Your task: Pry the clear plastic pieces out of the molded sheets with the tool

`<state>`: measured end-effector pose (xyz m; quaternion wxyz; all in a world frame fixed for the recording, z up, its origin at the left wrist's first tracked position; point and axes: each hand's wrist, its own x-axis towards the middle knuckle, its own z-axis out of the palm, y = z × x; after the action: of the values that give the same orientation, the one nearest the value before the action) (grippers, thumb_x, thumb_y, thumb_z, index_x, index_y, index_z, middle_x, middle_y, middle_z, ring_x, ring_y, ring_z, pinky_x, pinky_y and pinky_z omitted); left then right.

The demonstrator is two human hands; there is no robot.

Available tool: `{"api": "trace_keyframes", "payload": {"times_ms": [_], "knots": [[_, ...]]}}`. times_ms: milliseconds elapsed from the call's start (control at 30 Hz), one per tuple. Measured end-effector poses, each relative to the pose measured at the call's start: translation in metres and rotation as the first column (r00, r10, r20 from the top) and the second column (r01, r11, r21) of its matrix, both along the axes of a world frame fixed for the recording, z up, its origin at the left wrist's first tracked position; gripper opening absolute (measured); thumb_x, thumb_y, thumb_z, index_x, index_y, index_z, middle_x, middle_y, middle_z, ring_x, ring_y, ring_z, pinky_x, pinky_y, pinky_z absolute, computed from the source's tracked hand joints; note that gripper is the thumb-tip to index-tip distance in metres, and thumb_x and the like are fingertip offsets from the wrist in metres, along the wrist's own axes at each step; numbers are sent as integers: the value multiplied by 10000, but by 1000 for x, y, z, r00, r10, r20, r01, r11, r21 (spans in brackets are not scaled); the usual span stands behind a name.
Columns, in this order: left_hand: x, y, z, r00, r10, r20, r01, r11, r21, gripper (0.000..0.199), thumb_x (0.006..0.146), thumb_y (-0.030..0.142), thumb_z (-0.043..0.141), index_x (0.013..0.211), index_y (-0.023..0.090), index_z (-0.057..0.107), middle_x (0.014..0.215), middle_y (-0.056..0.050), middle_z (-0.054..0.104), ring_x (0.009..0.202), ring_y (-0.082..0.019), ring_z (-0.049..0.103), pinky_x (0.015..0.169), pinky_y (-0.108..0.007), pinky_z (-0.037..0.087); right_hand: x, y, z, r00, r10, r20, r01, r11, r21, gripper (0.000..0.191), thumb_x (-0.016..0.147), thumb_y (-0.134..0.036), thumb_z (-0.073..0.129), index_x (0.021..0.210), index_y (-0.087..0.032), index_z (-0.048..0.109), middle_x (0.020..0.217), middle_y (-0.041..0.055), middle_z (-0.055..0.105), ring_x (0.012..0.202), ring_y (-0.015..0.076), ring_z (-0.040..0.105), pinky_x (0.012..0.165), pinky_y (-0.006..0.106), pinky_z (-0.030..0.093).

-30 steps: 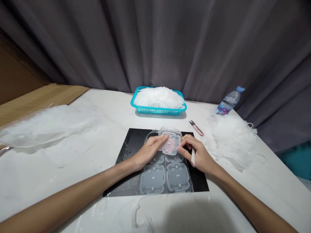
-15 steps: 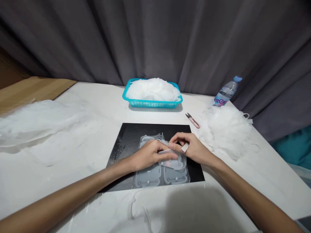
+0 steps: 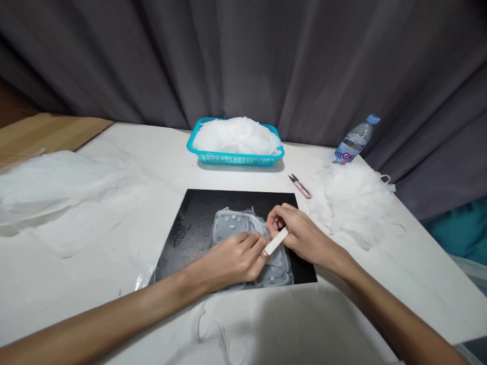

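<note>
pressing down on the clear plastic sheet of moulded parts (image 3: pixel 243 235), the left hand (image 3: pixel 232 261) lies flat across its near half; its fingers (image 3: pixel 253 242) are extended and closed on nothing. the sheet lies on the black mat (image 3: pixel 198 223) at the middle of the white surface (image 3: pixel 125 203). the right hand (image 3: pixel 302 235) holds a small white blade tool (image 3: pixel 276 242), fingers closed around its handle, with the tip at the sheet just beside the left fingertips.

change from one second ago: the single clear piece then held up between both hands above the mat is no longer raised. half a second ago both hands were already lowering onto the sheet; now the left hand pins it and the tool tip is brought to it. judgement: the work has moved from handling a loose piece to working the tool on the sheet that is fixed on the mat.

surroundings: pink thread snips (image 3: pixel 300 186) lie just beyond the mat's far right corner. a pile of white trimmings (image 3: pixel 353 200) lies to the right, with a water bottle (image 3: pixel 352 142) behind it. a teal basket (image 3: pixel 236 158) of white pieces stands at the far edge. loose clear film (image 3: pixel 57 182) covers the left of the surface.
</note>
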<state>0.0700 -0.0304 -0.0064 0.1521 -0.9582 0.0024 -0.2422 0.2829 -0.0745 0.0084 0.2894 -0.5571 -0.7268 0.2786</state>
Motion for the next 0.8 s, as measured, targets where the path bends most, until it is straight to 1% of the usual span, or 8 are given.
{"api": "trace_keyframes", "payload": {"times_ms": [100, 200, 300, 367, 433, 533, 667, 800], "knots": [[1, -4, 0, 999, -28, 22, 27, 1000, 9, 184, 1003, -7, 496, 1014, 61, 666, 810, -78, 729, 727, -216, 702, 669, -329, 528, 4, 9, -11, 994, -102, -44, 103, 995, 15, 101, 944, -137, 568, 869, -203, 560, 806, -9, 582, 770, 164, 564, 707, 297, 406], [0, 1, 0, 999, -11, 30, 19, 958, -287, 196, 1082, 115, 457, 1012, 104, 640, 861, -63, 719, 758, -192, 690, 699, -306, 520, 12, 15, -13, 979, -132, -157, 128, 991, -37, 111, 1004, -270, 557, 911, -209, 566, 774, -19, 587, 707, 156, 565, 663, 293, 406], [-2, 10, 0, 997, 69, 39, -32, 802, -597, 266, 1122, 249, 426, 962, 150, 613, 827, -24, 682, 676, -143, 639, 631, -254, 473, 15, 15, -8, 962, -173, -210, 170, 985, -31, 140, 1006, -314, 572, 915, -209, 579, 793, -15, 593, 704, 150, 553, 655, 291, 404], [-4, 15, 1, 994, 99, 44, -36, 687, -726, 226, 1118, 258, 447, 1003, 159, 614, 839, -6, 679, 673, -123, 630, 632, -227, 462, 13, 12, -2, 944, -163, -288, 152, 987, -59, 158, 1001, -342, 595, 923, -206, 586, 808, -13, 595, 712, 145, 548, 661, 288, 411], [-5, 18, 2, 993, 108, 41, -31, 594, -804, 180, 1107, 255, 482, 1034, 166, 621, 866, 2, 687, 706, -116, 636, 672, -212, 468, 12, 8, 5, 924, -121, -362, 83, 989, -120, 184, 1012, -389, 598, 985, -207, 591, 804, -19, 595, 722, 143, 550, 675, 283, 423], [-6, 21, 1, 992, 120, 28, -39, 518, -855, 209, 1100, 284, 506, 976, 169, 629, 829, 13, 673, 700, -110, 617, 681, -207, 460, 15, 3, 15, 917, -55, -395, -37, 975, -221, 253, 1032, -454, 575, 1134, -223, 584, 811, -19, 633, 753, 152, 570, 697, 289, 442], [-7, 20, -2, 990, 140, 23, -51, 504, -862, 224, 1094, 294, 520, 954, 169, 640, 793, 23, 656, 678, -103, 604, 673, -202, 457, 23, 3, 24, 897, 17, -443, -146, 955, -260, 295, 952, -387, 712, 1177, -225, 612, 857, -6, 688, 788, 160, 607, 726, 304, 465], [-8, 17, -2, 986, 124, 109, 14, 590, -807, 177, 1081, 255, 544, 1003, 158, 670, 835, 2, 701, 713, -115, 648, 694, -207, 488, 25, 4, 25, 895, 11, -445, -130, 963, -236, 263, 895, -316, 774, 1110, -217, 659, 854, -1, 710, 717, 148, 584, 686, 312, 461]]}}
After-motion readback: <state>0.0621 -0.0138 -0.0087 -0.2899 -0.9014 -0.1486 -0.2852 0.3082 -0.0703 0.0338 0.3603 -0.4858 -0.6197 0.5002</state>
